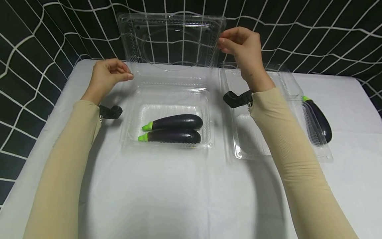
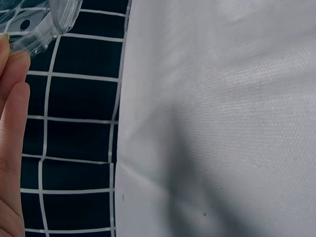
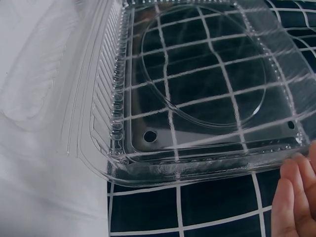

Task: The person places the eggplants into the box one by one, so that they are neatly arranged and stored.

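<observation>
Head view: three eggplants, two clear boxes; right grip pinching lid, left grip unclear.

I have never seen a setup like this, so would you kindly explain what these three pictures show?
There is no machine at work here, just a person's two bare hands, with beige sleeves. The widest picture comes from a camera worn on the head, looking forward and down. The other two come from cameras on the left and right wrists.

On a white-covered surface stands an open clear plastic container with two eggplants lying in it. To the right are more clear plastic packaging and a third eggplant.

The right hand pinches the edge of the container's raised lid. The left hand is at the lid's other side; whether it grips the plastic is hard to tell.
</observation>
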